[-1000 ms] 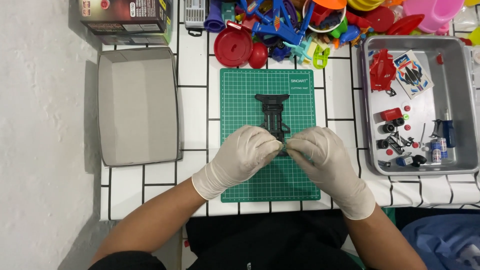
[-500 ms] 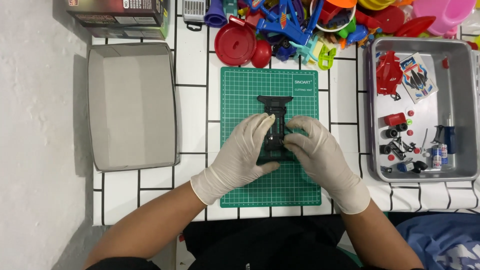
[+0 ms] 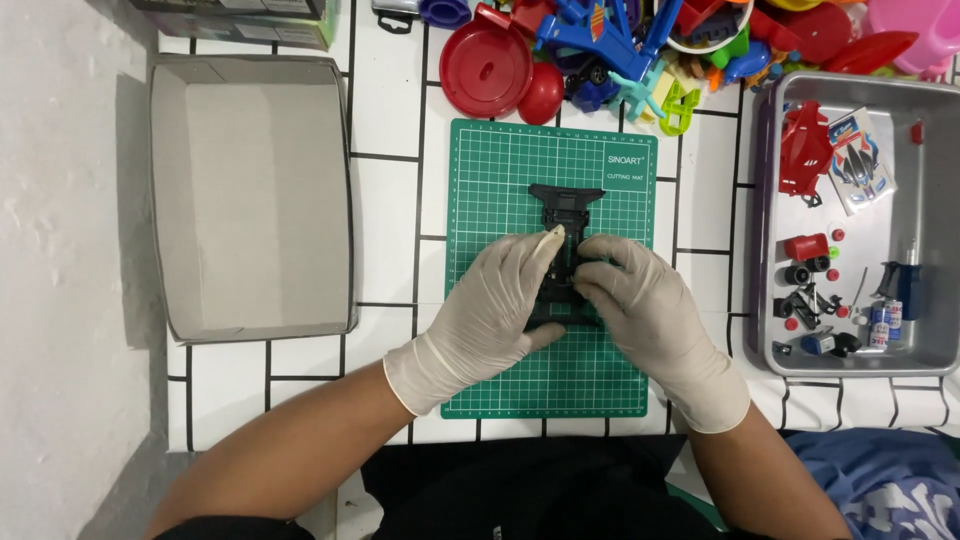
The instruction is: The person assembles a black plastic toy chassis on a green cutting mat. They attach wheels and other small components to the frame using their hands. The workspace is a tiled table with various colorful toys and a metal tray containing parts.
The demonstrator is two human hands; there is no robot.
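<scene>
On the green cutting mat (image 3: 500,180), a black toy car chassis (image 3: 565,215) is gripped between the gloved left hand (image 3: 490,305) and right hand (image 3: 645,310), fingers curled closed around its sides.

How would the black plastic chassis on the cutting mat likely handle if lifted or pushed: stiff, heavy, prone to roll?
The black plastic chassis looks moulded and thin-walled, so probably stiff but light. No wheels show on it, so it should slide on the green cutting mat rather than roll. Both gloved hands, left hand and right hand, grip it, suggesting small parts could snap.
</scene>
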